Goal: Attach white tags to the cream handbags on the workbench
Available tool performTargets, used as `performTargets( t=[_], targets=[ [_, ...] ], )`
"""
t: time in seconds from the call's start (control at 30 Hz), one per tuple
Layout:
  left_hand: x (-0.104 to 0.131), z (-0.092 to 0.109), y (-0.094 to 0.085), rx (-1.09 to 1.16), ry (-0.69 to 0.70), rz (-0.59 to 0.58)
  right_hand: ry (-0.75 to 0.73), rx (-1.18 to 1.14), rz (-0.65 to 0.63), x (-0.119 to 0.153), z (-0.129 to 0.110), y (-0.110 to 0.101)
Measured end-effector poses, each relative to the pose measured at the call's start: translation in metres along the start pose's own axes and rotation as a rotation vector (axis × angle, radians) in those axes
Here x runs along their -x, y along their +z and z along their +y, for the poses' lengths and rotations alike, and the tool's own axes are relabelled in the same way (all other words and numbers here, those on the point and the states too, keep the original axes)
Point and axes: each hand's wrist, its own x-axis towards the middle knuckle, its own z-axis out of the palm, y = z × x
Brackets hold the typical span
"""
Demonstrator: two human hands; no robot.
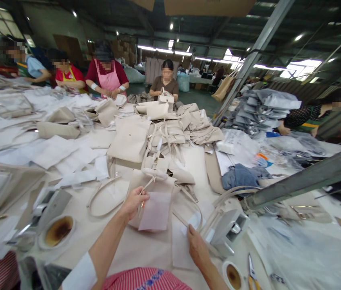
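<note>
Clearly the work is partway through, judging from the head view: one cream handbag (158, 189) lies near the front edge of the table (146, 249) before the person, while a heap of like bags (176, 129) waits toward the middle and far side. The left hand (134, 201) pinches the top of a pale tissue sheet (156, 211) against the bag's front, fingers pressed together on it. The right hand (197, 247) rests spread and flat on a white sheet (182, 245) at the front edge, holding nothing. The bag looks soft and matte, its long strap (104, 193) looped loosely to the left and its flap wrapped at the clasp. Scissors (252, 274) and a stained dish (58, 231) sit near the front corners. Other people work along the far edge.
</note>
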Motion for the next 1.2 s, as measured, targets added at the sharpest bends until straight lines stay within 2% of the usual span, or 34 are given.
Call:
performTargets(
  t=[0.13,0.23,0.33,0.43,0.53,0.63,0.7,0.83,0.9,0.97,1.1,1.2],
  targets=[
    [0.000,0.000,0.000,0.024,0.004,-0.014,0.022,-0.122,0.087,-0.002,0.002,-0.006],
    [0.001,-0.001,-0.001,0.041,-0.002,-0.021,0.082,-0.223,0.175,-0.007,0.004,-0.029],
    [0.005,-0.003,-0.003,0.054,-0.005,-0.023,0.126,-0.325,0.208,-0.006,-0.012,-0.058],
    [0.012,-0.005,-0.005,0.056,0.000,-0.016,0.132,-0.650,0.115,0.000,-0.057,-0.081],
    [0.019,-0.005,-0.006,0.059,0.002,-0.019,0.138,-1.061,-0.060,0.002,-0.116,-0.090],
    [0.025,-0.006,-0.006,0.073,0.006,-0.016,0.086,-1.191,-0.093,-0.008,-0.162,-0.084],
    [0.028,-0.008,-0.007,0.088,0.006,-0.015,0.072,-1.187,-0.051,-0.018,-0.178,-0.076],
    [0.030,-0.011,-0.012,0.131,-0.011,-0.030,0.101,-1.141,0.083,-0.034,-0.179,-0.066],
    [0.030,-0.011,-0.015,0.156,-0.039,-0.058,0.053,-1.135,0.189,-0.037,-0.173,-0.066],
    [0.030,-0.011,-0.018,0.180,-0.072,-0.095,0.014,-1.131,0.217,-0.040,-0.169,-0.067],
    [0.029,-0.008,-0.019,0.203,-0.099,-0.137,0.035,-1.123,0.135,-0.045,-0.170,-0.073],
    [0.029,-0.006,-0.016,0.176,-0.098,-0.137,-0.038,-1.153,-0.063,-0.044,-0.178,-0.083]
  ],
)
